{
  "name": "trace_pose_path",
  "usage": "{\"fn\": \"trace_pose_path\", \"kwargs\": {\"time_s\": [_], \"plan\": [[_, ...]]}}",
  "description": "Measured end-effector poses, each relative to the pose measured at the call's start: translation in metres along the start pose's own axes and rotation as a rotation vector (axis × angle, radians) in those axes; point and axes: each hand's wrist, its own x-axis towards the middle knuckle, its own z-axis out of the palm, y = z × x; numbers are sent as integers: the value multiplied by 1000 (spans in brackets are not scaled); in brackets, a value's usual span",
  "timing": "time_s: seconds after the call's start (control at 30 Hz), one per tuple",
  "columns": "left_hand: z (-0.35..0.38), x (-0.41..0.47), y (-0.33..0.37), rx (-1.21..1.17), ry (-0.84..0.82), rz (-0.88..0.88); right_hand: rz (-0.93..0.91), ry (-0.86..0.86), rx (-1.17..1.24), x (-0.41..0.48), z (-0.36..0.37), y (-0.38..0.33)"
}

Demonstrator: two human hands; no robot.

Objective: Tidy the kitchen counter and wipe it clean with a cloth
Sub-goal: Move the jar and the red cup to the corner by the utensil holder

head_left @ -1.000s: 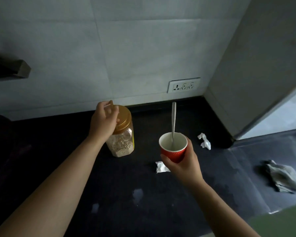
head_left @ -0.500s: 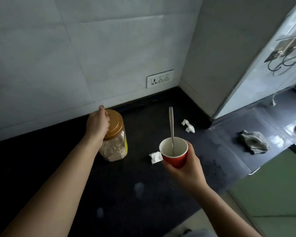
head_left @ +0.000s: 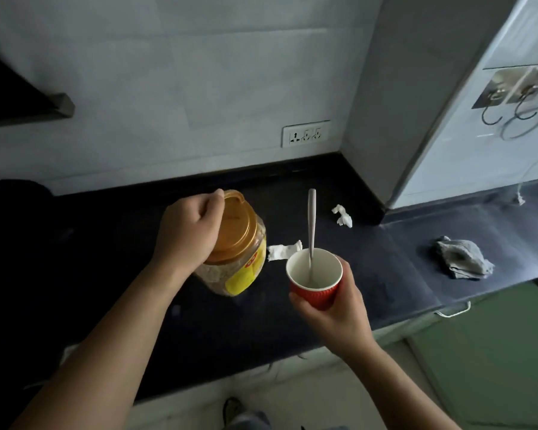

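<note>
The left hand (head_left: 187, 234) is clamping the oats jar (head_left: 236, 259) by its lid while right-hand fingers (head_left: 305, 301) are wrapping the paper cup (head_left: 316, 282), probably clearing both for wiping.

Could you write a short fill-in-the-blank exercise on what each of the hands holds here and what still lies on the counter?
1. The left hand grips the jar by its ____ lid.
2. The right hand holds a red cup with a ____ standing in it.
3. The grey cloth lies on the counter to the ____ of the cup.
4. ____ crumpled white paper scraps lie on the counter.

Missing words: gold; spoon; right; two
</note>
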Motion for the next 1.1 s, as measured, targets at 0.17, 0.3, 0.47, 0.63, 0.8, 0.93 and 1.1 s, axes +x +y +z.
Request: {"fn": "trace_pose_path", "kwargs": {"time_s": [0.17, 0.3, 0.47, 0.63, 0.8, 0.93, 1.1], "plan": [[-17, -115, 42, 53, -14, 9, -69, -143, 74, -61, -39, 9], [-17, -213, 50, 168, -3, -112, -79, -262, 127, -122, -58, 22], [-22, -327, 39, 263, 28, -307, -62, -492, 109, -189, -61, 34], [-43, -409, 22, 290, 66, -444, -88, -663, 42, -235, -41, 37], [-64, -473, -7, 274, 83, -580, -160, -872, -77, -277, -9, 35], [-103, -522, -42, 219, 229, -748, -163, -1014, -163, -311, 42, 19], [-193, -563, -97, 160, 351, -895, -123, -1096, -153, -366, 152, -21]]}}
